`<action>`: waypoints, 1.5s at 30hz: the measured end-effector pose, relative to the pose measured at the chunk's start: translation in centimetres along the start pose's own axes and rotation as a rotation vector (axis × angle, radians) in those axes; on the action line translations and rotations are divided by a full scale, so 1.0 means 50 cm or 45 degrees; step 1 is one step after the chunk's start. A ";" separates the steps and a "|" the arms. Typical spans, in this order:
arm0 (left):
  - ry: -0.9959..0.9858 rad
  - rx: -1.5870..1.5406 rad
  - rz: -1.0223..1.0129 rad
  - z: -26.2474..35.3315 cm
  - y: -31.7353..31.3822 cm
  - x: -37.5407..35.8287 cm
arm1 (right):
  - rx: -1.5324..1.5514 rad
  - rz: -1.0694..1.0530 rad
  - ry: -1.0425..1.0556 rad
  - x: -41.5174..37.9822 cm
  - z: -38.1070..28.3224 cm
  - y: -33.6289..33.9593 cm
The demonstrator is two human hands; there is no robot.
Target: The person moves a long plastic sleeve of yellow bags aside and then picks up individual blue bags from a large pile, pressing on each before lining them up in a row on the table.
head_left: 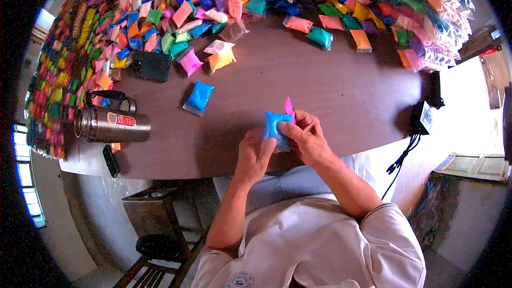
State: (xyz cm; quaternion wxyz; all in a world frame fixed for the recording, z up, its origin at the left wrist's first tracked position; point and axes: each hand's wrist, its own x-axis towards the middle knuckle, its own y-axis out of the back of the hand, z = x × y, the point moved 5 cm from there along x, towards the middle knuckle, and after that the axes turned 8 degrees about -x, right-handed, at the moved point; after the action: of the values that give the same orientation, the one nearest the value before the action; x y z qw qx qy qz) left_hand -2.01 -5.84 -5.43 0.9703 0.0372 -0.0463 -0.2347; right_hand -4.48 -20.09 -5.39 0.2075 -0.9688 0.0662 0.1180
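Note:
A blue packet (276, 127) is held between both hands near the table's front edge. My left hand (254, 152) grips its lower left side, with the thumb on its front. From the right, my right hand (306, 136) holds the same packet, its thumb pressed on the blue surface. Something thin and pink (289, 106) sticks up behind the packet, beside the right fingers; its lower part is hidden. Another blue packet (200, 97) lies flat on the table, left of and beyond the hands.
Many coloured packets (256, 5) are heaped along the far side of the table (298, 74). At the left lie a steel flask (114, 124), a dark box (151, 66) and a small black object (111, 161). A boxy device (422, 117) with cables is at the right edge.

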 end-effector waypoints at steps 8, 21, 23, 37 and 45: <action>0.159 -0.027 0.039 0.000 0.001 0.000 | 0.059 0.090 -0.016 0.002 -0.014 -0.017; 0.022 0.023 0.052 0.007 0.000 -0.001 | 0.048 0.025 -0.040 -0.005 -0.011 -0.003; 0.023 0.056 0.066 0.004 0.003 0.000 | 0.070 -0.035 -0.114 -0.010 -0.007 -0.006; 0.095 -0.055 0.049 -0.005 0.002 0.001 | -0.002 0.055 0.075 -0.007 -0.014 -0.010; 0.173 0.005 -0.002 -0.010 0.002 0.003 | 0.210 0.391 0.151 -0.017 -0.044 0.044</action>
State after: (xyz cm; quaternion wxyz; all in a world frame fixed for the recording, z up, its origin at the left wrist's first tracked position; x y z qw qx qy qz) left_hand -1.78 -5.77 -5.91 0.9709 0.0550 0.0194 -0.2321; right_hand -5.27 -22.92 -4.08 0.2614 -0.9324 0.2347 0.0852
